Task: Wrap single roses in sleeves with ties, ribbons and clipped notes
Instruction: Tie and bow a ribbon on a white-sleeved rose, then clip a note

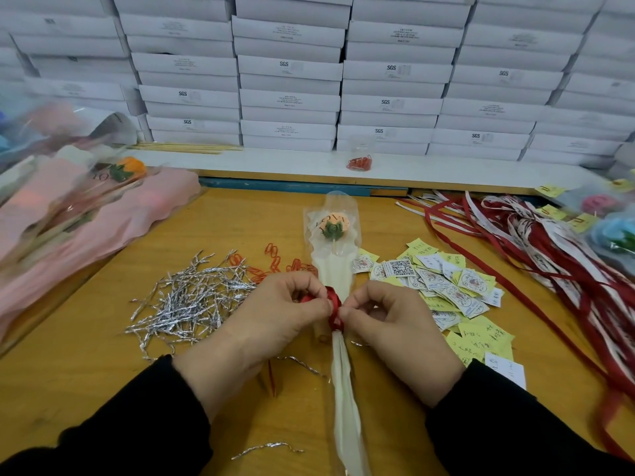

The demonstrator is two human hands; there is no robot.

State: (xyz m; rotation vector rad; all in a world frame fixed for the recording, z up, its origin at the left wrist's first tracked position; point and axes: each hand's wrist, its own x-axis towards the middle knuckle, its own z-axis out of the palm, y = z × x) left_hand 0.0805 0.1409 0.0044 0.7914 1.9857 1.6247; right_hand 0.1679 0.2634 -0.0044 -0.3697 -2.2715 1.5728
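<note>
Head view, both hands (275,314) (388,321) pinching red ribbon (334,304) around sleeved rose (332,225)

Red ribbon (334,305), silver ties (192,297), yellow notes (481,338)

- A small packing workshop for gift flowers.
- Stacks of identical white boxes (290,70) wall the far side.
- The wooden counter (103,355) carries bulk supplies: silver ties (192,297), red ribbons (536,249), printed notes (443,286), red paper clips (359,163).
- Pink sleeves (113,214) lie stacked at the left.
</note>
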